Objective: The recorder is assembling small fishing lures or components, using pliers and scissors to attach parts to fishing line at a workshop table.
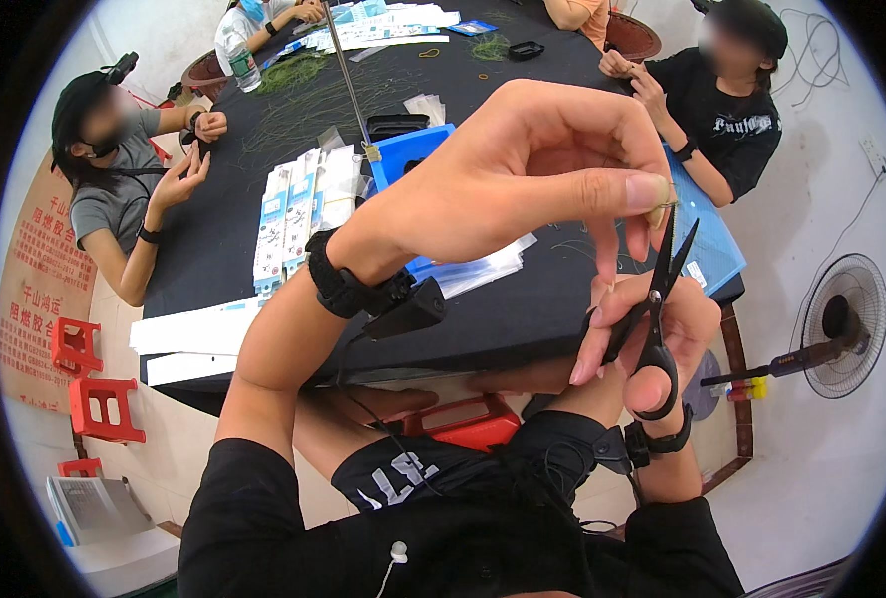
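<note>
My left hand [552,184] is raised over the table, thumb and forefinger pinched on something small and thin, perhaps a bit of thread or wire, too fine to name. Just below it, my right hand [662,339] grips a pair of black-handled scissors [656,296], the thumb through one loop. Their blades point up and stand slightly apart, with the tips close to the pinched fingertips of my left hand. Black straps with small devices sit on both my wrists.
On the black-covered table [293,130] lie printed cards [288,214], a blue tray [403,149], white strips [198,334], green thread [288,75] and a bottle [240,62]. Several people sit around it. A fan [840,324] stands at right, red stools [104,409] at left.
</note>
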Motion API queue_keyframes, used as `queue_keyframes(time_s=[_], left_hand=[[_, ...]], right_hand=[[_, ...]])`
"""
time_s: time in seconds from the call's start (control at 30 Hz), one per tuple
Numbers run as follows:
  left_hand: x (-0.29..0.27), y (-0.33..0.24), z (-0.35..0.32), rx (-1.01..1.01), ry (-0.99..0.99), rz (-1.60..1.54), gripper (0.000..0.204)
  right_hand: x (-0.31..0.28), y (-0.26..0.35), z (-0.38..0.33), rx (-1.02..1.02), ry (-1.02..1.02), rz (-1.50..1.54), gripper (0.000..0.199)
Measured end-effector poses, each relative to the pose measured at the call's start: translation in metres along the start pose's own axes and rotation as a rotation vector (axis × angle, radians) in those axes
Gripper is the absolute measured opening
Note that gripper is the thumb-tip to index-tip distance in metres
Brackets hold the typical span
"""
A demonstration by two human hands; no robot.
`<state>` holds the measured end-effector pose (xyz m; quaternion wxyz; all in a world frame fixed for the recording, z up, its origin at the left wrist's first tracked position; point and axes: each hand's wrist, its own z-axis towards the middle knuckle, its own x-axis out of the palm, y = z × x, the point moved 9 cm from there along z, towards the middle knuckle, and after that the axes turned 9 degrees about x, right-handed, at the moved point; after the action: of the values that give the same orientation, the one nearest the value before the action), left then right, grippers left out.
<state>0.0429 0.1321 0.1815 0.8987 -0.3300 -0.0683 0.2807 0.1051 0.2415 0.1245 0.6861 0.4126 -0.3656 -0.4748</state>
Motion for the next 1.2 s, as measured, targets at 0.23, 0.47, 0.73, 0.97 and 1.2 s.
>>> queue_keyframes(time_s=[0.23,0.47,0.73,0.97,1.2], left_hand=[[-0.002,0.008,-0.001,-0.034,0.027,-0.106,0.024],[-0.035,-0.019,0.005,0.051,-0.020,0.297,0.024],[-0.076,-0.064,-0.001,0.045,-0.185,0.608,0.017],[-0.080,-0.090,-0.003,0.109,-0.179,0.791,0.020],[-0.100,-0.108,-0.011,0.033,-0.256,0.910,0.014]], right_hand=[[-0.004,0.012,-0.001,-0.171,-0.078,-0.203,0.056],[-0.044,0.001,0.010,-0.179,-0.485,-0.933,0.038],[-0.068,-0.109,0.028,0.281,0.016,-1.323,0.031],[-0.060,-0.120,0.029,0.224,0.054,-1.421,0.032],[-0.002,-0.045,0.040,0.266,0.138,-0.800,0.026]])
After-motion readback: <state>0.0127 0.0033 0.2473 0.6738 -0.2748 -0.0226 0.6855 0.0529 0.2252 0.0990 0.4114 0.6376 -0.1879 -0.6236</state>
